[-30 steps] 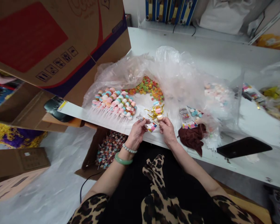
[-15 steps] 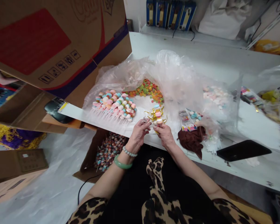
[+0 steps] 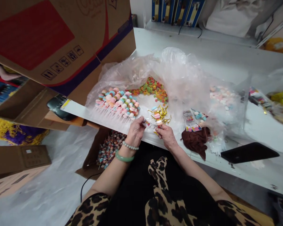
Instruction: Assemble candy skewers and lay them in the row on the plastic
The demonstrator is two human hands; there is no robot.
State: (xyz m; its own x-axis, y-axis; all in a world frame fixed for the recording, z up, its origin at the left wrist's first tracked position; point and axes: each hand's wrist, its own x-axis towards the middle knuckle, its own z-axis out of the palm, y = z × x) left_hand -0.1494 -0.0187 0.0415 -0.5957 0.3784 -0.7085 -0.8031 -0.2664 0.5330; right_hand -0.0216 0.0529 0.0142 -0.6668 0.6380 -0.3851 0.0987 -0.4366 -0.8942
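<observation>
My right hand [image 3: 167, 135] pinches the stick of a candy skewer [image 3: 158, 116], which points away from me with its pastel candies upright above the fingers. Just left of it, my left hand [image 3: 136, 129] has its fingers closed on a small clear printed wrapper [image 3: 146, 123]. Gold twist ties [image 3: 165, 113] lie scattered right behind the skewer. To the left, a pile of candy skewers [image 3: 119, 102] rests on plastic sheeting, white sticks toward me. Behind it are loose gummy rings [image 3: 154, 88] in red, orange and green.
Right of my hands are printed wrappers [image 3: 191, 120], a brown cloth [image 3: 195, 138] and a black phone [image 3: 250, 153]. A bag of pale marshmallows [image 3: 223, 97] lies farther back. A large carton [image 3: 85, 72] stands at left. Below the table edge, a box [image 3: 88, 164] holds many wrapped candies.
My left hand has drawn a little to the left with the wrapper, widening the gap to my right hand. The skewer tilts slightly more to the left. The view has shifted a little.
</observation>
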